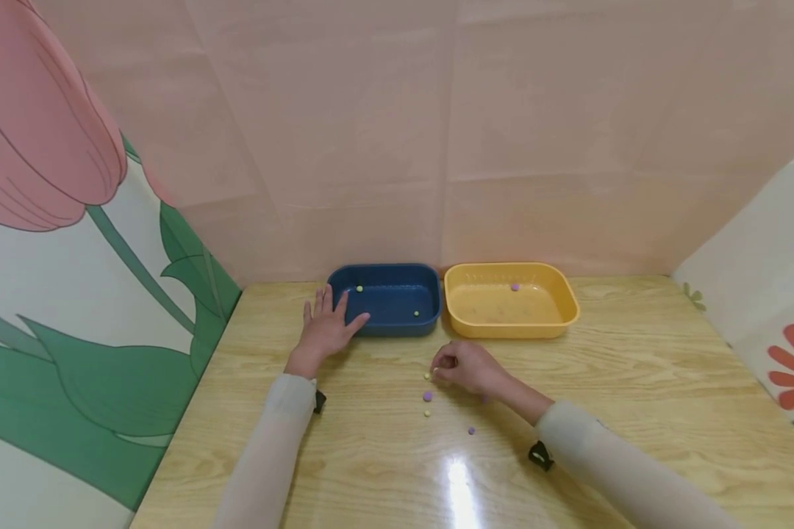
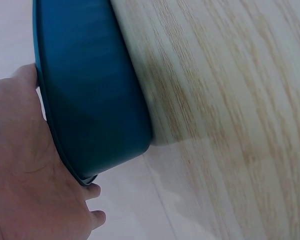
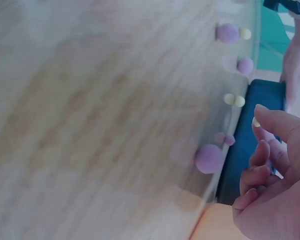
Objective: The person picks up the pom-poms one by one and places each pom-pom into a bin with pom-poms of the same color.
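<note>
My right hand is over the table just in front of the trays, pinching a tiny pale yellow ball between thumb and finger. Below and beside it lie loose balls: a yellow ball, a purple ball, another yellow ball and a small purple ball. One more purple ball is partly hidden under the hand. With spread fingers, my left hand rests on the left rim of the blue tray. Two yellow balls sit inside that tray.
To the right of the blue tray stands a yellow-orange tray containing a purple ball. Both trays are at the back of the wood-grain table, close to a pink cloth backdrop. Floral panels flank the table.
</note>
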The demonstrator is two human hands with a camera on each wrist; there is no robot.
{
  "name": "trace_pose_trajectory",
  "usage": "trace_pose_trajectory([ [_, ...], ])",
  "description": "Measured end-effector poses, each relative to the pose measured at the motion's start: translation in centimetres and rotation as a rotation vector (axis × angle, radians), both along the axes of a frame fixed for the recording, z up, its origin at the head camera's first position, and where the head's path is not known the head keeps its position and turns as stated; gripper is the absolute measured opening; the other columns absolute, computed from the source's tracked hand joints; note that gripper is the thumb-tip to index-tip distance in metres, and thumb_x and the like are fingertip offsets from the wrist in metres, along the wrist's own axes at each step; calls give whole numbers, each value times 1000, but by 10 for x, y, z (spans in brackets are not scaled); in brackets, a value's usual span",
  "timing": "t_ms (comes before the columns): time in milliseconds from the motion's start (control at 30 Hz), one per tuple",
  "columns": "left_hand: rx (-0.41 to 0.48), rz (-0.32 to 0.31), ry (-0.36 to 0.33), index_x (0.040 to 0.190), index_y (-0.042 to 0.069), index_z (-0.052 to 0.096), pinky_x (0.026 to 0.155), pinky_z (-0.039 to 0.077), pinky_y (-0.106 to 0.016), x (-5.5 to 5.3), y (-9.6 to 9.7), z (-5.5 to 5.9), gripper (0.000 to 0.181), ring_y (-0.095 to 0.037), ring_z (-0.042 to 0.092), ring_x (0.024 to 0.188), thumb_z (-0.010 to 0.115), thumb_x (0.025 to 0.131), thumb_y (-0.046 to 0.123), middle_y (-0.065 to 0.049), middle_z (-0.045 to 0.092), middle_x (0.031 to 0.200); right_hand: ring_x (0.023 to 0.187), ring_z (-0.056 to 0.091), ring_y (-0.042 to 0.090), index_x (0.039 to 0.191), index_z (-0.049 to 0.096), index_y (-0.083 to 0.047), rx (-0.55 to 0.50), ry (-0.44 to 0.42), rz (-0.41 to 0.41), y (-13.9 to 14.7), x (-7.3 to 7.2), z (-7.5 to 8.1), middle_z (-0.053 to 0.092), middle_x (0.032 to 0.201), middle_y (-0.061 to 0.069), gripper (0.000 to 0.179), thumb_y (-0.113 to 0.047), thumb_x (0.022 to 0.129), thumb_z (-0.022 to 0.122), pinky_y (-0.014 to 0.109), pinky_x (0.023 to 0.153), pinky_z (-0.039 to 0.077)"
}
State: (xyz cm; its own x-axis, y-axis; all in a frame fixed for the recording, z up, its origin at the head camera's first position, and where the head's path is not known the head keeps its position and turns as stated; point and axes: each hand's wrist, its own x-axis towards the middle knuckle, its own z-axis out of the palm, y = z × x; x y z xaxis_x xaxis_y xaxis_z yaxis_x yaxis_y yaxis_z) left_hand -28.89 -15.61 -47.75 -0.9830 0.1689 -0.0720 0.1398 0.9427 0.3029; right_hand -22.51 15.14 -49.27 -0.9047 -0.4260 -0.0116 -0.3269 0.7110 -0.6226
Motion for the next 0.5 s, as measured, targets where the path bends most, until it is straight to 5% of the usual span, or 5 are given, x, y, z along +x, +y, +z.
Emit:
trace_pose_trajectory([
  [500,7,2,-1,163,12,17,121,-5,-61,3,1,3,90,-39,-8,155,29,99,73,-20,-6,169,65,49,11,91,75,-17,-76,-10,-13,1,-4,19,55,71,-5,5,-17,88,80,24,55,40],
])
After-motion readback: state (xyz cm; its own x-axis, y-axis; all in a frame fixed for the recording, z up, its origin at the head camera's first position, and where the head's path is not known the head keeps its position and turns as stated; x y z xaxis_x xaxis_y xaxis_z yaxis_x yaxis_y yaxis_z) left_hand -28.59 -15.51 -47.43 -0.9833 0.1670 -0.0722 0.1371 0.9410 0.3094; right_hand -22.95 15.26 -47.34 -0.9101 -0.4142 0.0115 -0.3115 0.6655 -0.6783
